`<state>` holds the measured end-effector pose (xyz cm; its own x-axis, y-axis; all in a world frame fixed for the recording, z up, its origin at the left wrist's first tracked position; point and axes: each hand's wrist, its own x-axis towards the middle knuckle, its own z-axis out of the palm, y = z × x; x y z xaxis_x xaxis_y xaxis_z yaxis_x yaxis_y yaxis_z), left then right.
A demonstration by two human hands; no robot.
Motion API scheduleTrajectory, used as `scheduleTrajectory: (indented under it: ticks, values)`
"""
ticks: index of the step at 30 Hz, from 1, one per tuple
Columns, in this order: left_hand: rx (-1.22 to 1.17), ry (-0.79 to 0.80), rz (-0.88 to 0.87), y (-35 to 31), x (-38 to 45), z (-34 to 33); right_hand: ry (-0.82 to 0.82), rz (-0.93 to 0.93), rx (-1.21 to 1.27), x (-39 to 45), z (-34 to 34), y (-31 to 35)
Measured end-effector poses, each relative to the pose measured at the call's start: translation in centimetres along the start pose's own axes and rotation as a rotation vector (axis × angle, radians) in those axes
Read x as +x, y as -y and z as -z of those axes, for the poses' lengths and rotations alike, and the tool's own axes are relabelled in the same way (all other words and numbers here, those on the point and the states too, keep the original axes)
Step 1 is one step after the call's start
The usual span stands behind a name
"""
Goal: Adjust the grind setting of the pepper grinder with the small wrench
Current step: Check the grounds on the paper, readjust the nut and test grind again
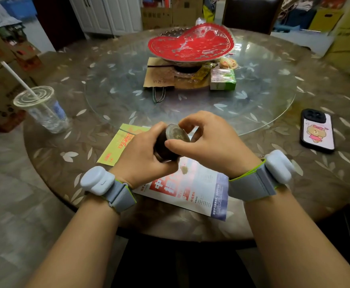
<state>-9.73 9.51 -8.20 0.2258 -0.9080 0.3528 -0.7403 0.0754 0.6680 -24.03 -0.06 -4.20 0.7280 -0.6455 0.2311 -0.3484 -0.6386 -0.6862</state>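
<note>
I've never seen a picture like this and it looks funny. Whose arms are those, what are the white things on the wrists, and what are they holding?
No machine here: the arms belong to a person wearing a camera on the head, so you look down as they do. The white things are small boxes strapped to each wrist; I cannot tell what they do. The left hand wraps around a dark pepper grinder, tilted so its round end faces up. The right hand pinches at that end; if a wrench is in its grip, the fingers hide it. Below lie a printed leaflet with a little pile of ground pepper, a yellow paper, a plastic cup with a straw, a phone and a red dish.
</note>
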Motion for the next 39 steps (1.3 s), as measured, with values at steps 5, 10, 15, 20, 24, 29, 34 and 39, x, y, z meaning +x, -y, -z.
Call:
scheduleTrajectory:
  ticks: [5,10,15,20,24,29,34,39]
  values:
    - [-0.054,0.01,-0.029,-0.1,0.4,-0.1,-0.035,-0.009,0.036,0.4,-0.1,-0.3]
    - [-0.09,-0.01,-0.023,0.0,0.3,-0.5,-0.022,-0.007,0.058,0.3,0.2,-0.5]
    - [-0.042,-0.054,-0.015,0.0,0.2,-1.0,0.01,0.0,0.054,0.2,0.6,-0.7]
    - [0.012,-0.111,-0.021,0.2,0.1,-1.4,0.019,-0.005,0.058,0.1,0.7,-0.7]
    - [-0.006,-0.156,-0.017,0.3,0.0,-1.6,0.039,-0.016,0.146,-0.1,1.0,-0.4]
    - [-0.118,-0.128,-0.052,0.5,-0.1,-0.8,0.139,-0.073,0.448,-0.1,1.1,-1.2]
    - [-0.136,-0.087,-0.059,0.5,-0.8,-0.3,0.171,-0.16,0.871,-0.3,0.1,-2.6]
    - [-0.093,-0.094,-0.036,0.0,-1.5,-0.3,0.214,-0.208,1.148,-1.0,-0.7,-3.5]
